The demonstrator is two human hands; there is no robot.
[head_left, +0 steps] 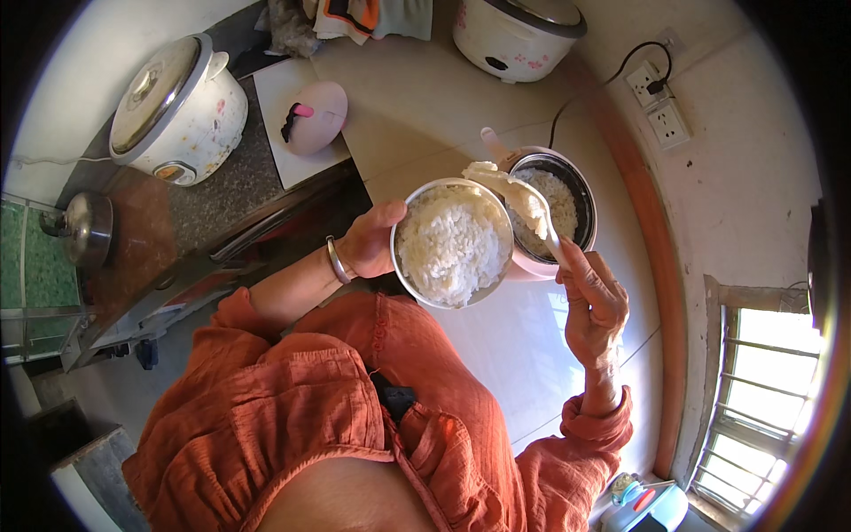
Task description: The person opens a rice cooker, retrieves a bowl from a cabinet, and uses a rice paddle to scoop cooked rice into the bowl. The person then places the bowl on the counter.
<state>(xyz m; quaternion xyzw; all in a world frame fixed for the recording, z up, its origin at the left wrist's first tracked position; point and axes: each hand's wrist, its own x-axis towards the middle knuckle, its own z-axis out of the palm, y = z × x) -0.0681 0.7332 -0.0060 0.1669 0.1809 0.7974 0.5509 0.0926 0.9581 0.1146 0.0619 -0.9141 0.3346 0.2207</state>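
My left hand (375, 239) is closed on the left rim of a round white bowl (496, 285), which is heaped with cooked white rice (452, 244). In my right hand (593, 306) is the handle of a pale rice paddle (554, 241), pinched between thumb and fingers. Clumps of rice lie on the paddle, which is over the gap between the bowl and a small pink rice cooker (534, 269). That cooker stands uncovered, with more rice (560, 199) in its dark-rimmed inner pot. Bowl and paddle hide part of it.
A pink lid with a knob (319, 117) lies on a white board at the left. Beyond it stands a large white rice cooker (222, 115); another flowered cooker (519, 44) is at the back. Wall sockets (667, 122) with a black cord and a barred window (753, 403) are at right.
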